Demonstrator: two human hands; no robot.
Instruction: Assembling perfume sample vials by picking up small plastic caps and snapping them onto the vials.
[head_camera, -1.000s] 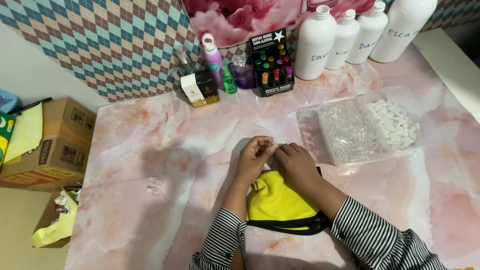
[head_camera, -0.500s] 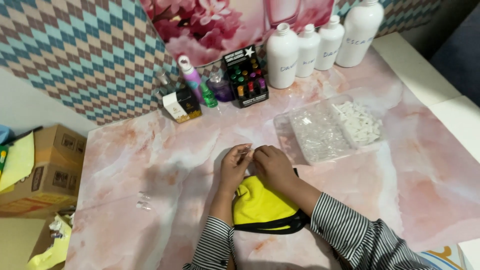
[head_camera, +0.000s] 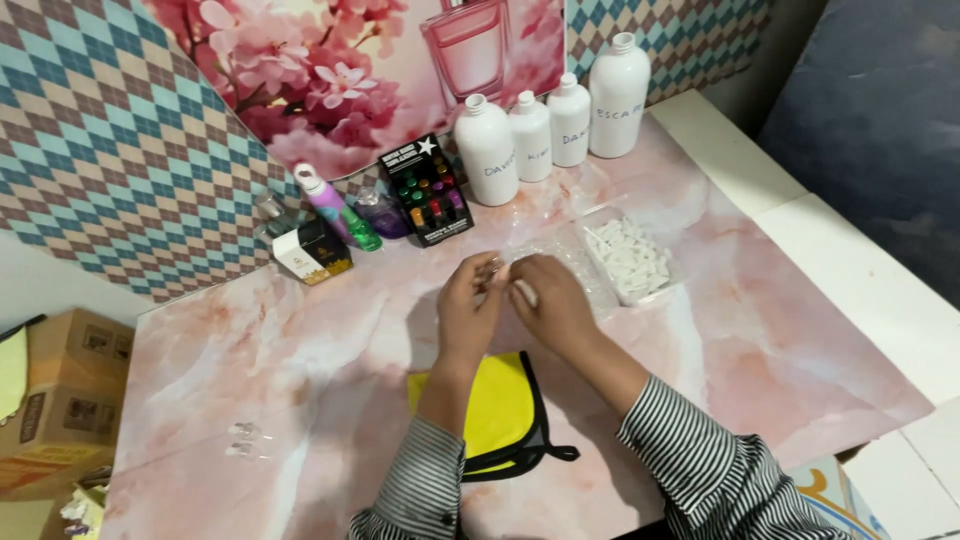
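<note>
Both hands meet above a yellow cloth on the pink marbled desk (head_camera: 300, 350).

Nearest, the yellow black-edged cloth (head_camera: 500, 410) lies flat under the forearms. Above it the left hand (head_camera: 468, 312) and right hand (head_camera: 548, 300) are narrowly closed, fingertips pinching a small clear item (head_camera: 494, 268) (too small to identify). Just beyond sits a clear plastic tray of white caps (head_camera: 630, 258); farther back, four white plastic bottles (head_camera: 550, 125).

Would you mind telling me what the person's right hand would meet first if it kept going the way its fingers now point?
The right hand points left, toward the left hand, so it would probably meet that hand's fingertips first; they sit almost together around a small clear item too small to identify.
</note>
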